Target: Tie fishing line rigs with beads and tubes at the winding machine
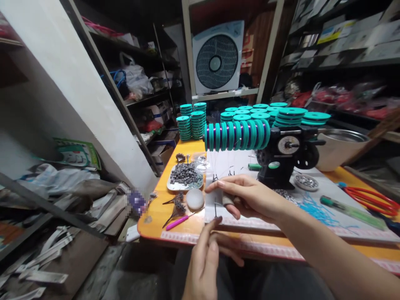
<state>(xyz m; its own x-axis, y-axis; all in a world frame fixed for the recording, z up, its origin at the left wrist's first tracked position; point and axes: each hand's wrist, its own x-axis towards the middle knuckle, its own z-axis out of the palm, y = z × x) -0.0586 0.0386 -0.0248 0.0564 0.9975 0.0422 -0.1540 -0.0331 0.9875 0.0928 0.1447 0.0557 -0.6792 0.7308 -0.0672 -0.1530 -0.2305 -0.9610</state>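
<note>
Where the two hands are meeting: thin dark rod (215,211), showing nearly upright against the white board (239,161); its lower end is appearing at the left index fingertip.
Left hand (206,258): index finger is pointing up toward the rod, thumb is standing apart from it; whether this grip is clamping the rod cannot be told.
Right hand (246,196): index finger is stretching leftward, other fingers are curling beneath; overlap is obscuring the contact, so whether this grip is parted or clamped cannot be told.
Hard to make out: fine threads, hanging below the row of green spools (237,135).
Cut off: left arm, leaving at the lower edge; right arm, leaving at the right-hand edge.
Partly hidden: board, lying on the yellow worktop (156,216) and passing beneath the right arm.
Beside the hands: pale round disc (195,200), pink-handled tool (177,223), white tray (170,186) carrying grey pieces.
</note>
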